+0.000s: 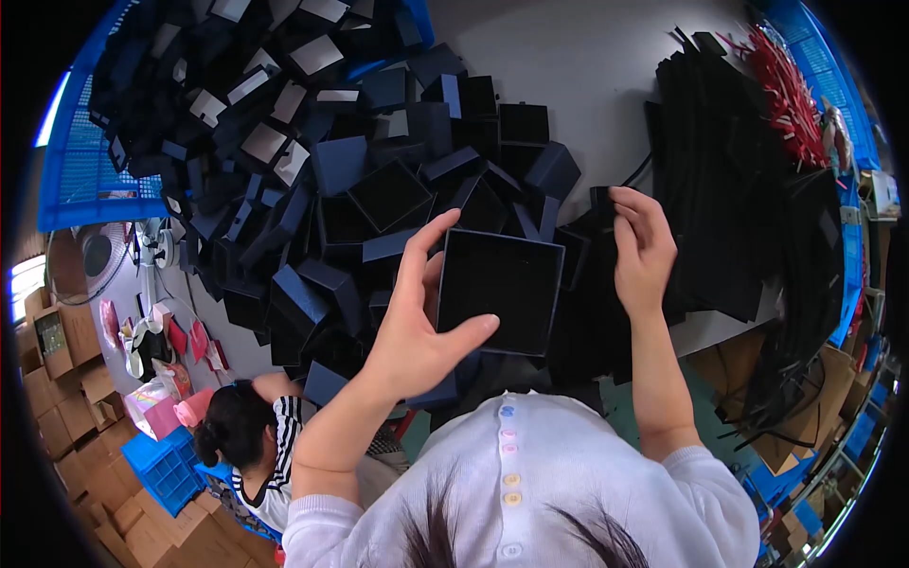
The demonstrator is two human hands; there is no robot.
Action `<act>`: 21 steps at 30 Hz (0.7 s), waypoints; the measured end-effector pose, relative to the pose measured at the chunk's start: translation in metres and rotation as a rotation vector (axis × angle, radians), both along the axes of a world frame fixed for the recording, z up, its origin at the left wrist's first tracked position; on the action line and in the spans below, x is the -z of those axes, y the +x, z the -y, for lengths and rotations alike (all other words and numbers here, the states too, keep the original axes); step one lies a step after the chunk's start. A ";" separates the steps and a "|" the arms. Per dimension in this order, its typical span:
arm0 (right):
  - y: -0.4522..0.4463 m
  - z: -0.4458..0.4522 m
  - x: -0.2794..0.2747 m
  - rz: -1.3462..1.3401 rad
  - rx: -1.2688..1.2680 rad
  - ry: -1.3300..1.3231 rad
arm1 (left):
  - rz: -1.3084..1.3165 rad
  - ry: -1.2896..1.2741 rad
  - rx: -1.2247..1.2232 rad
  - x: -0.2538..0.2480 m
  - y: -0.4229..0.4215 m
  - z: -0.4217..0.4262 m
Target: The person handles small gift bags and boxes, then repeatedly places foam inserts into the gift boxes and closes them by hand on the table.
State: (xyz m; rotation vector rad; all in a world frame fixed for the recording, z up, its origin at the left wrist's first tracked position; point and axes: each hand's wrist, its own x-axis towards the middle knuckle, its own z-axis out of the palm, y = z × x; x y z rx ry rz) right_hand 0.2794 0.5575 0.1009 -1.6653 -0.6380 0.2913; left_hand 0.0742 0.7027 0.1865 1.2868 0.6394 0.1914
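My left hand (417,317) grips a square, open-topped box (500,292), black inside with thin dark blue edges. Its thumb lies over the near rim and the fingers are along the left side. The box's open side faces up toward me. To the right, my right hand (646,248) is closed, thumb and fingers pinching the end of a black strip (602,201). Part of that strip merges with the dark material behind it. Just beyond the box lies a large heap of dark blue and black boxes (388,194).
Long black strips (705,180) are piled on the right of the grey table (592,66), beside red strips (784,99). Blue plastic crates (71,180) stand at the left edge. A seated person (251,445) is at lower left, near cardboard boxes (71,388) and a fan (95,256).
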 end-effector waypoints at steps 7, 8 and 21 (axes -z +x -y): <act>-0.018 0.019 -0.063 0.387 -0.551 0.119 | 0.064 0.327 0.077 0.006 0.011 0.008; -0.015 0.025 -0.049 0.079 -0.406 0.457 | 0.019 0.541 0.114 0.012 0.012 0.001; -0.094 0.103 0.086 0.371 -0.507 -1.178 | -0.271 0.573 0.375 0.121 0.014 0.065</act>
